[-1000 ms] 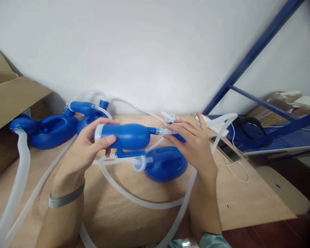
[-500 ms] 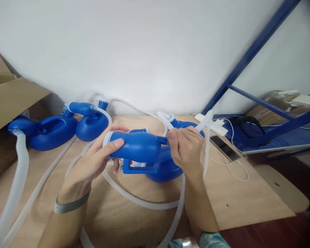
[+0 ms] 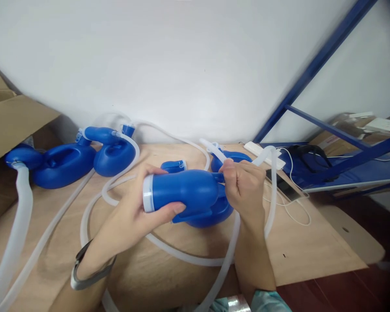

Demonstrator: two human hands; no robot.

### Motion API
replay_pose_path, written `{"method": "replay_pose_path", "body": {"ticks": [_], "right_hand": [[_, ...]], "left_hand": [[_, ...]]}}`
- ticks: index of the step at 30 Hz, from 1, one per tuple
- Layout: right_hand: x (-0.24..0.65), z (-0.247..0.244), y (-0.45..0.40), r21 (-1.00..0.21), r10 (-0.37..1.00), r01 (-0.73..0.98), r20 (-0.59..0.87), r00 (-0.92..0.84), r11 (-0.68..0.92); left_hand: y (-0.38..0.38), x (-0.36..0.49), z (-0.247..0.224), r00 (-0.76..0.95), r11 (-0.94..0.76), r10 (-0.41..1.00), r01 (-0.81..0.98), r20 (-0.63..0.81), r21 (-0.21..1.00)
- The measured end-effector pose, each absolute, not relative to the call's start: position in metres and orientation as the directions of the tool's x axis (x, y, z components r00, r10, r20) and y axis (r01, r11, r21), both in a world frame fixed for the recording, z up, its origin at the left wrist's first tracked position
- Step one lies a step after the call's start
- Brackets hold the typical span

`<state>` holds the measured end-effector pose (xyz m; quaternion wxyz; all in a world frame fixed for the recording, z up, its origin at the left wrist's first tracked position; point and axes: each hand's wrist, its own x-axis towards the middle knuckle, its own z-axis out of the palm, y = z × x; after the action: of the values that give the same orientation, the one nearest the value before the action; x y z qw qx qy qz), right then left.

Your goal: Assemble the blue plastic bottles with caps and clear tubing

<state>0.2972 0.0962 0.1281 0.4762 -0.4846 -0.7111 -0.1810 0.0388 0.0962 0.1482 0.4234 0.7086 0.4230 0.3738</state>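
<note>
My left hand (image 3: 139,216) is wrapped round a blue plastic funnel-shaped cup (image 3: 185,188), held level with its clear white rim to the left. A narrow spout on the cup points right into my right hand (image 3: 245,184). That hand is closed round a translucent white hose (image 3: 270,190) at the spout; the joint between them is hidden by my fingers. The hose loops out on the right of the fist and hangs down. Just behind and below the cup rests a blue urinal bottle (image 3: 211,214), partly covered by it.
More blue urinal bottles (image 3: 65,167) with hoses (image 3: 21,225) stand at the left beside an open cardboard box (image 3: 22,121). Another bottle (image 3: 234,157) lies behind my right hand. A power strip (image 3: 264,156), a phone (image 3: 284,186) and cables are at the right, near a blue metal frame (image 3: 312,82).
My left hand has shifted its hold along the cup, its thumb now under the near side. Cup and right hand have moved slightly right, and the hose loop has swung right.
</note>
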Motion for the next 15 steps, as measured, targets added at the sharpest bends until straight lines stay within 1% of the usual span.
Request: {"method": "replay_pose_path", "body": {"ticks": [3,5,7,9,12,13,15], "right_hand": [[0.299,0.130,0.093,-0.247,0.570,0.830,0.815,-0.101,0.501],[0.300,0.132,0.092,-0.293,0.592,0.793,0.799,-0.104,0.535],[0.299,0.133,0.091,-0.347,0.615,0.744,0.781,-0.106,0.570],[0.299,0.134,0.092,-0.392,0.637,0.691,0.760,-0.129,0.607],[0.297,0.135,0.094,-0.454,0.680,0.633,0.716,-0.159,0.626],[0.296,0.135,0.094,-0.475,0.696,0.626,0.701,-0.156,0.618],[0.294,0.137,0.094,-0.502,0.732,0.645,0.668,-0.133,0.575]], "left_hand": [[0.099,0.033,0.145,0.408,-0.531,0.833,0.400,0.373,0.747],[0.103,0.030,0.142,0.482,-0.686,0.717,0.360,0.504,0.632],[0.105,0.028,0.139,0.549,-0.800,0.587,0.280,0.595,0.530],[0.106,0.024,0.137,0.600,-0.855,0.504,0.244,0.622,0.458],[0.106,0.019,0.135,0.648,-0.879,0.469,0.279,0.600,0.387],[0.108,0.018,0.135,0.648,-0.883,0.463,0.283,0.604,0.374],[0.112,0.018,0.137,0.622,-0.868,0.493,0.299,0.609,0.397]]}}
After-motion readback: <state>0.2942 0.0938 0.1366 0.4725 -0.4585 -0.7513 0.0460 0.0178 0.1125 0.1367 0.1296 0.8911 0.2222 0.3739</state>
